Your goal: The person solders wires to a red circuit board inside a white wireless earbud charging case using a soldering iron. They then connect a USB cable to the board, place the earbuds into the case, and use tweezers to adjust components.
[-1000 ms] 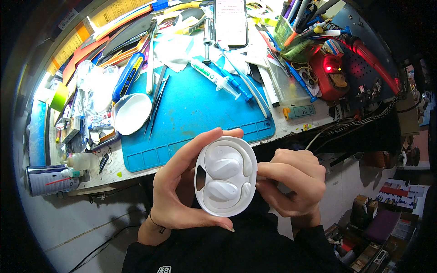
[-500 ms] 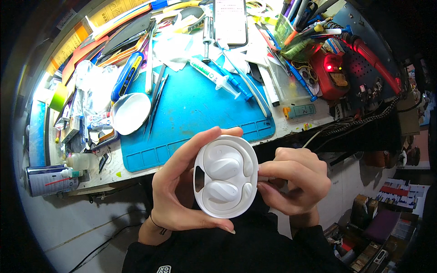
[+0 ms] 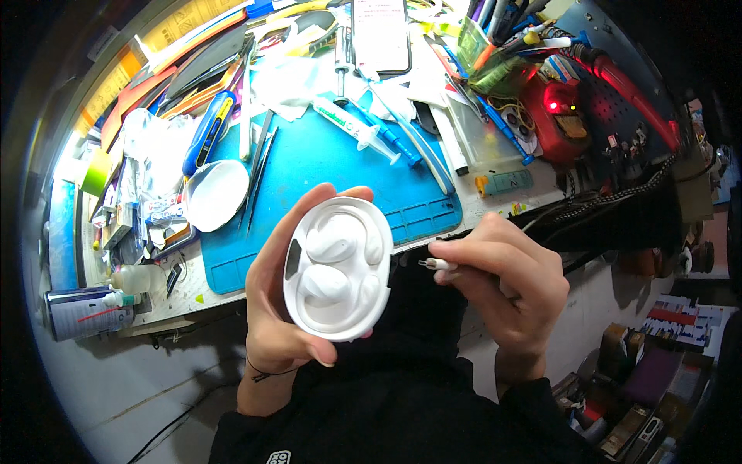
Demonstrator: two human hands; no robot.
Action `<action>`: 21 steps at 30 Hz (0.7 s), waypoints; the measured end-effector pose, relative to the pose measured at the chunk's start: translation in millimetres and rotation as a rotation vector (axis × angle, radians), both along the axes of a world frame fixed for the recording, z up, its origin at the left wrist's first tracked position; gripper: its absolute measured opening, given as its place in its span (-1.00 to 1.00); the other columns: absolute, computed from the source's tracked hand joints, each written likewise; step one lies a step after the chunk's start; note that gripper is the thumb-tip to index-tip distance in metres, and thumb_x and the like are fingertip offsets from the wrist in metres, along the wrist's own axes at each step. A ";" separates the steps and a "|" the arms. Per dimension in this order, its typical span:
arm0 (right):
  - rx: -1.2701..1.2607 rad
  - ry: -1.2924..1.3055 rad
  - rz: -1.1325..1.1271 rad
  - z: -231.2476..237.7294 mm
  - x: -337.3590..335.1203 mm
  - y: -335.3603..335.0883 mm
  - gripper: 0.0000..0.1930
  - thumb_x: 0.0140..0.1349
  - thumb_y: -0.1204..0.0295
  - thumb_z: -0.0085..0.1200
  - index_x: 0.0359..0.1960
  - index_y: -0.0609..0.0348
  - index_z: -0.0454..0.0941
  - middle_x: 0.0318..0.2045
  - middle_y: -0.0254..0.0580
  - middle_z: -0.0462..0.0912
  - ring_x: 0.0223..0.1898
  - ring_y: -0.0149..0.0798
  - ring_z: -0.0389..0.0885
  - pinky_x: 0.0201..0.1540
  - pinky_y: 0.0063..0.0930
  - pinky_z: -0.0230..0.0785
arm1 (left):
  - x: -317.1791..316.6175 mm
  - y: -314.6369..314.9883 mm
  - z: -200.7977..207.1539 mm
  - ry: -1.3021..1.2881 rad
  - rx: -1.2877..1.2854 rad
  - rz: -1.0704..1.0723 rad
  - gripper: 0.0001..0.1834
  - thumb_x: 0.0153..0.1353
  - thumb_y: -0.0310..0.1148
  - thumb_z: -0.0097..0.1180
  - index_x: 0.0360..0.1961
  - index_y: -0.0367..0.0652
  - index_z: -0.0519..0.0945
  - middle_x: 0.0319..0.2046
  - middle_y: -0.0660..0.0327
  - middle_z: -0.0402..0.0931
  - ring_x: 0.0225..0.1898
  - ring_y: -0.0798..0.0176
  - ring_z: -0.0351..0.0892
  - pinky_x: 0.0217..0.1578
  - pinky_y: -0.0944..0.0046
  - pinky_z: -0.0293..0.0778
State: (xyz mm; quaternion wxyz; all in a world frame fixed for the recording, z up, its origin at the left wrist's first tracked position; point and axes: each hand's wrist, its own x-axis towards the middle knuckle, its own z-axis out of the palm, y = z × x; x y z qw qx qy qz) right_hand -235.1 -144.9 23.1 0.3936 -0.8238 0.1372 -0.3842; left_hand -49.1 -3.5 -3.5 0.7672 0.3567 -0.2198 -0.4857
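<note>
My left hand (image 3: 282, 309) holds a white oval earbud case (image 3: 338, 267), open side up, with two white earbuds seated in its moulded hollows. The case sits in my palm, thumb on its top edge and fingers under its lower rim, in front of the table's near edge. My right hand (image 3: 506, 282) is a short way to the right of the case and apart from it. It pinches a small thin white tool (image 3: 437, 264) with a metal tip that points left toward the case.
A blue work mat (image 3: 325, 166) covers the bench behind my hands, with syringes (image 3: 359, 127), tweezers (image 3: 259, 166) and a white oval lid (image 3: 214, 193) on it. A spray can (image 3: 81, 313) lies at the left; a red device with a lit lamp (image 3: 556, 116) at the right. A phone (image 3: 380, 35) lies at the back.
My right hand has let go of the case's right edge and drawn away to the right, now holding the small tool. The case has tilted slightly in my left hand.
</note>
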 end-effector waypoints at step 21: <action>-0.426 -0.114 0.005 -3.7 5.1 3.4 -0.70 0.00 0.64 0.39 -0.16 0.29 0.79 -0.37 -0.11 0.75 -0.48 -0.31 0.60 -0.52 -0.55 0.37 | -4.2 1.9 4.4 0.096 -0.026 -0.070 0.55 -0.44 -0.33 0.85 0.57 -0.46 0.05 0.46 -0.45 0.18 0.31 -0.30 0.54 -0.14 -0.17 0.85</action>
